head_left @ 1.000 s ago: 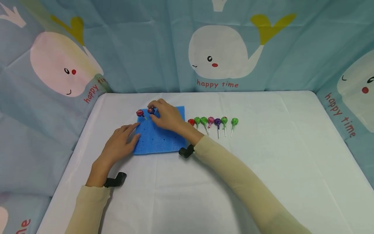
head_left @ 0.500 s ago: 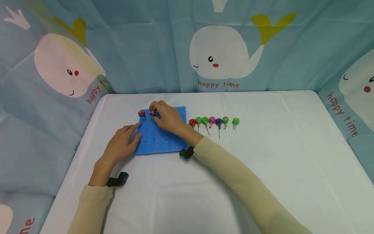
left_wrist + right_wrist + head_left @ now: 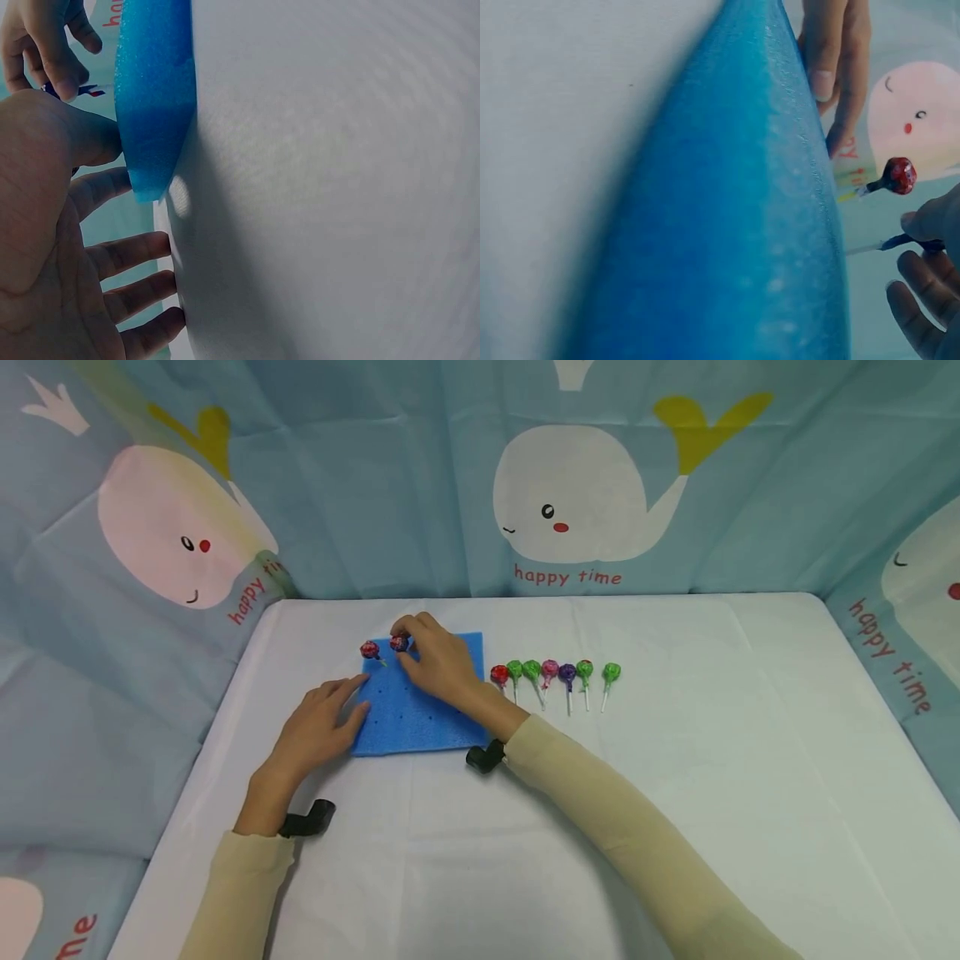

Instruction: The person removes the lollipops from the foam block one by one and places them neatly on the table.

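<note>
A blue foam block (image 3: 420, 727) with small holes in its top lies on the white table. At its back left corner a red-wrapped lollipop (image 3: 370, 650) stands tilted, its stick in the foam. My right hand (image 3: 442, 668) pinches a second dark red and blue lollipop (image 3: 399, 644) by its head above the back edge. In the right wrist view that lollipop's white stick (image 3: 864, 249) runs to the foam's surface. My left hand (image 3: 318, 727) rests at the block's left edge, thumb and index finger touching it, the other fingers spread loosely in the left wrist view.
Right of the foam lies a row of lollipops: a red one (image 3: 499, 674), a pink one (image 3: 550, 668), a purple one (image 3: 567, 672) and several green ones (image 3: 612, 672). A blue whale-print cloth (image 3: 375, 485) hangs behind the white table (image 3: 675, 777).
My right hand dips slightly with its lollipop, then comes up a little, still pinching it. The left hand stays at the foam's edge. The whole view shifts slightly.
</note>
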The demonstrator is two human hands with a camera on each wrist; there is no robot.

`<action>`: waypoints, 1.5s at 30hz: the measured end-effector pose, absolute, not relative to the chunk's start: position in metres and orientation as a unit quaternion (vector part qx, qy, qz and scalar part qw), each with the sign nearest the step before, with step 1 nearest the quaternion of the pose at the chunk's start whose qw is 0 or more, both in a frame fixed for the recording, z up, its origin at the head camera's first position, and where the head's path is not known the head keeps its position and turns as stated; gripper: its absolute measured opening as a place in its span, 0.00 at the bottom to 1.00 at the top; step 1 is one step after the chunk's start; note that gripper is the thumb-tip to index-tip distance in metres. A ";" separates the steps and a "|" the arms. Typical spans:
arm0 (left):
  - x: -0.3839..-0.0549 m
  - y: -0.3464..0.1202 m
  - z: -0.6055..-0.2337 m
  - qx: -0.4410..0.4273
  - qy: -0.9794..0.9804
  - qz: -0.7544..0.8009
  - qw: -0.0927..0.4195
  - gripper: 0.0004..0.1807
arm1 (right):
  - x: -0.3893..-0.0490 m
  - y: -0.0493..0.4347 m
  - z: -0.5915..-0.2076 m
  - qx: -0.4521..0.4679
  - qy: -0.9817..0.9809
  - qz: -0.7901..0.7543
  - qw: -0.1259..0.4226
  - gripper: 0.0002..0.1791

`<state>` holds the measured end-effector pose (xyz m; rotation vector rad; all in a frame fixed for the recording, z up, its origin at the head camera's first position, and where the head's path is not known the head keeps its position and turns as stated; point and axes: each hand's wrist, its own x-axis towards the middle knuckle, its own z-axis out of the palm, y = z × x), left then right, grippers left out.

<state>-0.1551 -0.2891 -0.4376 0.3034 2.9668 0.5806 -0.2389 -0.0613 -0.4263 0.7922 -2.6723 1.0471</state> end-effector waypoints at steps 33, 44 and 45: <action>-0.154 -0.286 -0.437 0.096 0.975 0.190 0.057 0.32 | -0.211 0.018 -0.413 0.269 -0.874 0.375 0.149 0.16; -0.154 -0.287 -0.438 0.099 0.976 0.189 0.051 0.32 | -0.199 0.058 -0.403 0.268 -0.884 0.357 0.142 0.16; -0.154 -0.287 -0.438 0.100 0.975 0.190 0.051 0.32 | -0.199 0.061 -0.403 0.267 -0.883 0.356 0.146 0.16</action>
